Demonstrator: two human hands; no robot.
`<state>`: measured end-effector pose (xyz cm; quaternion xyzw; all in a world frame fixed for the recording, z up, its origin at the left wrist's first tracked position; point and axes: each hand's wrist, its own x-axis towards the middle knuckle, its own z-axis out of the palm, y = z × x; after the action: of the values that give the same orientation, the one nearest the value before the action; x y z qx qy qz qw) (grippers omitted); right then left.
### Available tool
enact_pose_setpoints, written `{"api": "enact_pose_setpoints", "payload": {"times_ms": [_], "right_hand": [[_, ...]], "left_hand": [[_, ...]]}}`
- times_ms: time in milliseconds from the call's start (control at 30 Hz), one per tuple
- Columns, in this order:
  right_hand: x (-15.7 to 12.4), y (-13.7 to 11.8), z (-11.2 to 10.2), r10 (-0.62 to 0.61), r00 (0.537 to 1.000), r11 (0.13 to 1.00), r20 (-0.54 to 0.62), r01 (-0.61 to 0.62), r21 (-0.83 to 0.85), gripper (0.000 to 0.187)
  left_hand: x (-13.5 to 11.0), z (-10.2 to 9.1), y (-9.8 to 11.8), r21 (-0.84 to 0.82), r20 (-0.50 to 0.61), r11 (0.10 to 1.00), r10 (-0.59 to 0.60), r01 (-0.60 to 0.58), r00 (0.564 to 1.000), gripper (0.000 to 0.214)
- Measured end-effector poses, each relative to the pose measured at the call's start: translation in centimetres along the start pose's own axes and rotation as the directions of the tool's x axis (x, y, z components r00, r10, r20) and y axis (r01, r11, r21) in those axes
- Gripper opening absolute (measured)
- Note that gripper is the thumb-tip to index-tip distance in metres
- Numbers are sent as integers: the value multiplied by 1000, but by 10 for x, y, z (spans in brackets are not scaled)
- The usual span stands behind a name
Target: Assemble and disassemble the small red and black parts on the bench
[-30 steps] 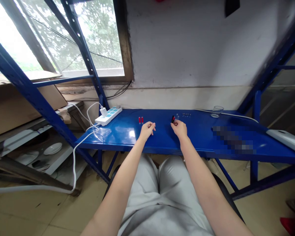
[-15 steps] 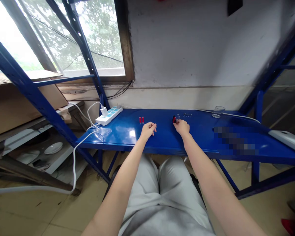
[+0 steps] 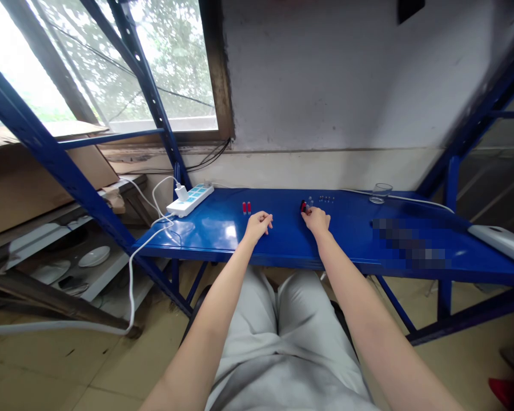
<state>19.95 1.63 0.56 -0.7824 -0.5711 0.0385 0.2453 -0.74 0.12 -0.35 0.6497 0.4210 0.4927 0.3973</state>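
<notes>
My left hand [image 3: 257, 222] rests on the blue metal shelf [image 3: 282, 240] with its fingers curled loosely and nothing visible in them. Just beyond it stand two small red pieces [image 3: 246, 207]. My right hand [image 3: 315, 219] lies a little to the right, its fingertips pinched on a small red and black piece [image 3: 303, 206]. A row of tiny dark bits [image 3: 325, 199] lies on the shelf behind that hand.
A white power strip [image 3: 190, 200] with a plugged charger and cable sits at the shelf's back left. A small glass [image 3: 379, 193] stands at the back right, with a white cable beside it. Blue rack posts [image 3: 47, 148] rise on both sides; plates [image 3: 93, 257] lie on a lower left shelf.
My right hand has crept slightly forward onto the small red and black piece. The left hand has stayed in place.
</notes>
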Motion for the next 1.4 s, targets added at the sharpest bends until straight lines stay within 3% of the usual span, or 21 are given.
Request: {"api": "enact_pose_setpoints", "payload": {"times_ms": [467,933,1100,1267,1400], "right_hand": [[-6,7,-5,77,996,995,35,-79,60,16],[2,13,-3,157,988,987,-1,-157,36,21],[4,14,-1,163,987,986,0,-163,43,22],[5,14,1,168,986,985,-23,-167,43,21],[5,14,1,169,985,985,-18,-168,49,21]], "left_hand": [[0,0,0,8,0,1000,-11,11,1000,25],[0,0,0,-5,-18,1000,-10,10,1000,24],[-1,-3,3,-2,-176,999,37,-38,984,23],[0,-8,2,-24,-425,999,29,-44,905,23],[2,-12,0,-93,-508,995,-18,-34,861,21]]}}
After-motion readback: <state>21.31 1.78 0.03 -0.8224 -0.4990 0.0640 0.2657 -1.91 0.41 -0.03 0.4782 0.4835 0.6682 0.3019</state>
